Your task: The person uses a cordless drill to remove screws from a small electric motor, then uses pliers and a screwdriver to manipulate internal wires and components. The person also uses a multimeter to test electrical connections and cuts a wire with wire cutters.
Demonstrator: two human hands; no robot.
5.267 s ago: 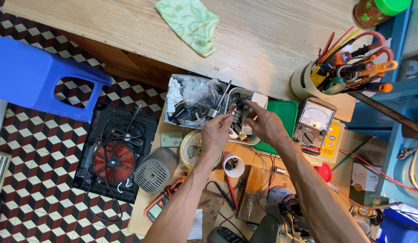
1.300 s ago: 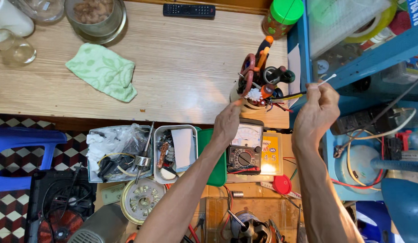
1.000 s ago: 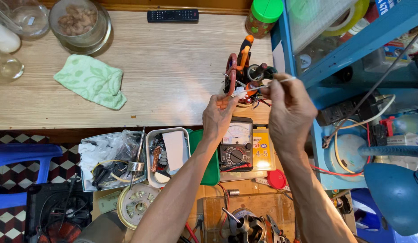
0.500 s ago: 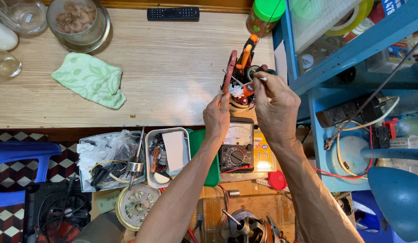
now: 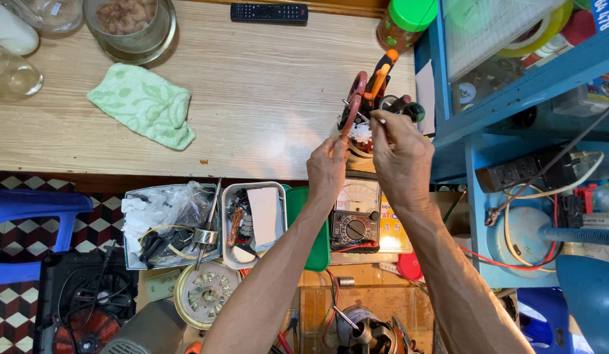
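Head view: right hand (image 5: 401,152) pinches a thin, light, rigid metal tool (image 5: 368,118) by its shank; left hand (image 5: 328,172) closes on a pot of tools (image 5: 362,134).

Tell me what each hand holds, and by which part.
Right hand pinches a thin metal tool near its upper end. Whether the left hand holds anything cannot be told.

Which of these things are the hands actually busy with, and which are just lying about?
In use:
left hand beside the tool cup
right hand pinching a thin metal tool over the cup
red-handled pliers standing in the cup

Lying about:
green cloth
remote control
meter
parts tray
green-lidded jar
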